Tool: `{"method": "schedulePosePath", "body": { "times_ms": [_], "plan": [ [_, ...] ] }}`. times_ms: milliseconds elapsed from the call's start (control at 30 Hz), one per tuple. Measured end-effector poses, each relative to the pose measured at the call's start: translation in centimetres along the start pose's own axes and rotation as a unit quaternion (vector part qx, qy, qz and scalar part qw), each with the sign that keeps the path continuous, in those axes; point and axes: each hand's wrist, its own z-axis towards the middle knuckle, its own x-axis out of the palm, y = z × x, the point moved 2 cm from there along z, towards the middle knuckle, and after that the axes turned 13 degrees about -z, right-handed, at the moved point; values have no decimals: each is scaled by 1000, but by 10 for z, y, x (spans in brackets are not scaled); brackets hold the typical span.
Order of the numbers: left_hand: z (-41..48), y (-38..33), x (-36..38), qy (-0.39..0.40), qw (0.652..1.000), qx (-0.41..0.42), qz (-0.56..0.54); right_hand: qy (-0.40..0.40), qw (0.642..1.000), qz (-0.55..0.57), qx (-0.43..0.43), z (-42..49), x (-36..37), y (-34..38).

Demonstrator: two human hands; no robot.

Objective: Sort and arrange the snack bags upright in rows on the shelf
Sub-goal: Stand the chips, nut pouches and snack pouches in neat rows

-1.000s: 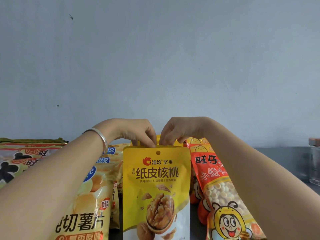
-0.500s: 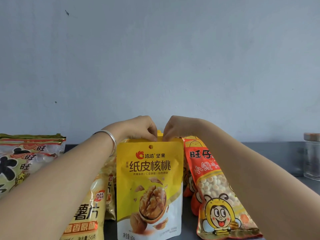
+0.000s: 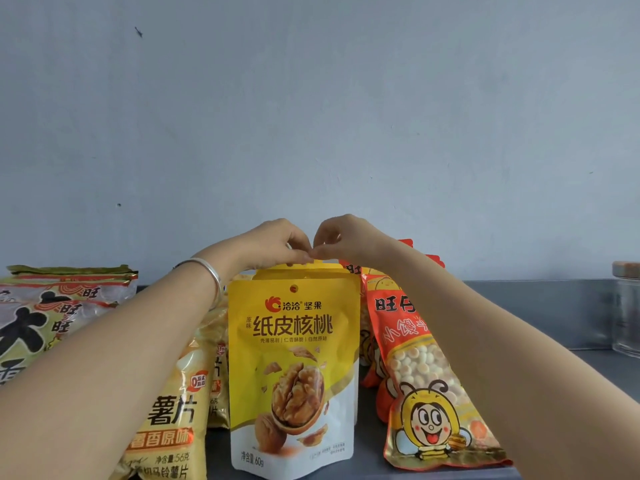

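Note:
A yellow walnut bag [image 3: 294, 341] stands upright at the middle of the grey shelf [image 3: 585, 372]. Just behind it, the top edge of a second yellow bag [image 3: 329, 270] peeks out. My left hand [image 3: 266, 247], with a silver bangle on the wrist, and my right hand [image 3: 349, 240] meet fingertip to fingertip over these tops. Both pinch at the rear walnut bag's upper edge, and the fingers hide the exact contact. An orange bee-print bag [image 3: 422, 375] leans to the right of the walnut bags. Yellow potato chip bags [image 3: 169, 410] stand to their left under my forearm.
A large bag with black characters [image 3: 52, 323] stands at the far left. A glass jar with a cork lid [image 3: 627, 313] sits at the far right of the shelf. More orange bags stand behind the bee-print one. A plain grey wall rises behind everything.
The view has tilted down, so more of the front walnut bag and the shelf shows. My hands stay together at the bag tops, hardly moved relative to the bags.

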Motion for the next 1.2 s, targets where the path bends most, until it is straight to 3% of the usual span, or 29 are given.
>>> {"method": "schedulePosePath", "body": {
  "times_ms": [133,333,567,700,833,933,1067,1200],
  "plan": [
    [-10,-7,-3,-47,999,13,-13,2,999,37,-7,-5,-1,7],
    [-32,-4,-2,-125,991,-1,-55,130,991,33,-12,-29,1,26],
    [-51,-5,7,-71,996,1,-51,118,991,-50,22,-39,-1,25],
    [-60,2,20,-50,998,-29,40,83,992,-69,59,-43,6,19],
    [-67,-2,29,-107,986,2,128,25,989,-110,95,-49,15,14],
    [-69,-11,32,-162,972,49,161,-51,988,-79,126,-61,12,9],
    [-69,-27,39,-220,954,120,165,-128,978,-24,164,-82,2,3],
    [-68,-54,62,-232,944,213,96,-182,956,4,228,-107,-2,-13]
  ]
}}
